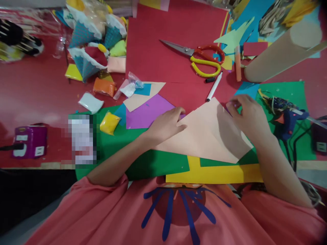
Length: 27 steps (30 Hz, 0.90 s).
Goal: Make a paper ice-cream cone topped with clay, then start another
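Observation:
A large pale peach paper sheet [201,136] lies in front of me over green paper, its upper corner pointing away. My left hand [167,126] rests at its upper left edge, thumb and fingers apart, holding nothing. At the sheet's right edge my right hand [246,114] has its fingers curled into a pinch; what they hold, if anything, is hidden. A purple paper [145,114] lies beyond my left hand. Just past the sheet's upper corner is a white marker [214,86], with a black cap [210,80] beside it.
Large scissors [191,52] lie on red paper [153,34]. A glue gun [291,119] with cables is at right, near a tall cardboard tube [278,54]. Clay packets, including a yellow packet [109,122], and blue cones [88,61] are at left. A yellow strip [214,173] lies nearest me.

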Available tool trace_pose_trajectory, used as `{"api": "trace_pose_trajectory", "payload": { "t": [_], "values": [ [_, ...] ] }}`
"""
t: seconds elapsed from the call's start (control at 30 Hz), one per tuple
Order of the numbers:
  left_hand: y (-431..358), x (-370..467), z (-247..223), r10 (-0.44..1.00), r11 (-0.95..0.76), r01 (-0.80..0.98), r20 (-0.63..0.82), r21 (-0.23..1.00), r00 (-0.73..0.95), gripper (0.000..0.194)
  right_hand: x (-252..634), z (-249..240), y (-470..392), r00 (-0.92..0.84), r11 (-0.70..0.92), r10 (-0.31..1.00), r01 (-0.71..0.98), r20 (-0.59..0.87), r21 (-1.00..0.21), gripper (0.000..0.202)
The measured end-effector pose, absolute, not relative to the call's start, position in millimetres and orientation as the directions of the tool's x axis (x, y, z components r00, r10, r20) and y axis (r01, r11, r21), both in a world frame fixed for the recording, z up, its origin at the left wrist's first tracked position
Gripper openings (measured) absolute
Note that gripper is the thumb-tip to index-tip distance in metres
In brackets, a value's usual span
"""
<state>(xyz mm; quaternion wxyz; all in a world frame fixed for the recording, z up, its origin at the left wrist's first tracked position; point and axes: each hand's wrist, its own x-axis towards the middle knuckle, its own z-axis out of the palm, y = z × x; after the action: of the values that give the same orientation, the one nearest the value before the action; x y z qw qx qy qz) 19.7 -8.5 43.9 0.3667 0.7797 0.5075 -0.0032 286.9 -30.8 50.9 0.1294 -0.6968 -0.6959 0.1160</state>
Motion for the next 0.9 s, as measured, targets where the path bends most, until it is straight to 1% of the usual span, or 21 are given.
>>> {"api": "trace_pose_trajectory", "payload": {
  "t": [0.07, 0.1, 0.13, 0.17, 0.2, 0.3, 0.37, 0.43, 0.47, 0.5, 0.53, 0.57, 0.6, 0.63, 0.67, 0.7, 0.73, 0.77, 0.83, 0.87, 0.9],
  "values": [
    [-8.1, 13.7, 43.3, 0.748, -0.166, 0.772, -0.432, 0.613, 0.504, 0.014, 288.3, 53.9, -54.3, 0.029, -0.06, 0.994, 0.952, -0.108, -0.299, 0.034],
    [-8.3, 11.5, 42.6, 0.73, -0.171, 0.761, -0.438, 0.626, 0.524, 0.011, 289.8, 53.7, -64.7, 0.039, -0.084, 0.988, 0.949, -0.151, -0.304, 0.038],
    [-8.8, 10.0, 41.9, 0.716, -0.183, 0.744, -0.431, 0.643, 0.548, 0.018, 291.6, 52.4, -73.5, 0.038, -0.096, 0.983, 0.941, -0.181, -0.324, 0.041],
    [-9.3, 9.1, 41.4, 0.706, -0.188, 0.718, -0.416, 0.67, 0.573, 0.023, 293.5, 50.5, -80.4, 0.028, -0.099, 0.98, 0.926, -0.196, -0.363, 0.042],
    [-9.7, 8.7, 41.4, 0.697, -0.175, 0.683, -0.4, 0.709, 0.595, 0.024, 295.6, 48.3, -85.1, 0.019, -0.097, 0.981, 0.91, -0.194, -0.403, 0.041],
    [-4.9, 8.3, 48.1, 0.684, -0.095, 0.565, -0.359, 0.819, 0.635, 0.011, 300.5, 44.8, -88.4, 0.023, -0.118, 0.983, 0.84, -0.182, -0.53, 0.036],
    [7.6, 5.5, 61.2, 0.72, -0.137, 0.573, -0.316, 0.808, 0.618, 0.008, 301.9, 47.7, -84.9, 0.054, -0.158, 0.981, 0.774, -0.185, -0.613, 0.035],
    [29.1, -2.6, 81.1, 0.795, -0.228, 0.668, -0.26, 0.709, 0.548, 0.006, 301.6, 54.0, -81.1, 0.098, -0.182, 0.982, 0.702, -0.159, -0.689, 0.037],
    [42.5, -9.0, 92.5, 0.851, -0.251, 0.715, -0.204, 0.652, 0.484, 0.005, 301.1, 57.5, -79.8, 0.121, -0.181, 0.984, 0.67, -0.135, -0.72, 0.038],
    [56.5, -16.5, 103.9, 0.895, -0.264, 0.763, -0.145, 0.59, 0.422, 0.009, 300.3, 60.4, -79.1, 0.144, -0.177, 0.984, 0.644, -0.109, -0.745, 0.038],
    [70.2, -24.6, 114.5, 0.936, -0.279, 0.81, -0.041, 0.516, 0.349, 0.015, 299.4, 62.6, -79.0, 0.163, -0.172, 0.983, 0.624, -0.089, -0.762, 0.037],
    [82.4, -32.3, 123.3, 0.948, -0.314, 0.839, 0.097, 0.443, 0.304, 0.02, 298.4, 63.8, -79.5, 0.175, -0.169, 0.982, 0.611, -0.077, -0.774, 0.035],
    [92.2, -38.8, 129.8, 0.909, -0.389, 0.848, 0.299, 0.36, 0.29, 0.025, 297.5, 63.8, -80.3, 0.18, -0.164, 0.981, 0.598, -0.068, -0.784, 0.033],
    [98.7, -43.0, 133.3, 0.842, -0.453, 0.83, 0.461, 0.325, 0.279, 0.033, 296.8, 62.7, -81.2, 0.18, -0.154, 0.982, 0.588, -0.058, -0.794, 0.03],
    [101.5, -44.4, 133.4, 0.767, -0.516, 0.802, 0.579, 0.3, 0.277, 0.04, 296.3, 60.6, -82.0, 0.177, -0.138, 0.983, 0.581, -0.041, -0.802, 0.028],
    [100.6, -42.9, 130.0, 0.716, -0.563, 0.773, 0.639, 0.291, 0.281, 0.052, 296.4, 57.7, -82.5, 0.173, -0.112, 0.985, 0.577, -0.013, -0.809, 0.026],
    [96.6, -38.9, 123.1, 0.671, -0.605, 0.741, 0.687, 0.291, 0.279, 0.043, 297.0, 54.3, -82.5, 0.168, -0.073, 0.985, 0.578, 0.031, -0.813, 0.026],
    [90.2, -33.2, 113.1, 0.707, -0.638, 0.709, 0.593, 0.3, 0.385, 0.031, 298.4, 50.7, -82.0, 0.163, -0.023, 0.982, 0.59, 0.091, -0.807, 0.03],
    [73.8, -20.7, 86.6, 0.651, -0.75, 0.589, 0.493, 0.302, 0.576, 0.023, 303.3, 43.7, -79.8, 0.134, 0.102, 0.96, 0.652, 0.247, -0.751, 0.054],
    [65.4, -16.0, 72.1, 0.61, -0.792, 0.528, 0.437, 0.307, 0.661, 0.021, 306.4, 40.8, -78.3, 0.103, 0.161, 0.941, 0.705, 0.324, -0.69, 0.069],
    [57.4, -13.2, 58.4, 0.556, -0.83, 0.452, 0.42, 0.327, 0.717, 0.021, 309.6, 38.5, -77.0, 0.058, 0.21, 0.919, 0.764, 0.389, -0.61, 0.082]
  ]
}}
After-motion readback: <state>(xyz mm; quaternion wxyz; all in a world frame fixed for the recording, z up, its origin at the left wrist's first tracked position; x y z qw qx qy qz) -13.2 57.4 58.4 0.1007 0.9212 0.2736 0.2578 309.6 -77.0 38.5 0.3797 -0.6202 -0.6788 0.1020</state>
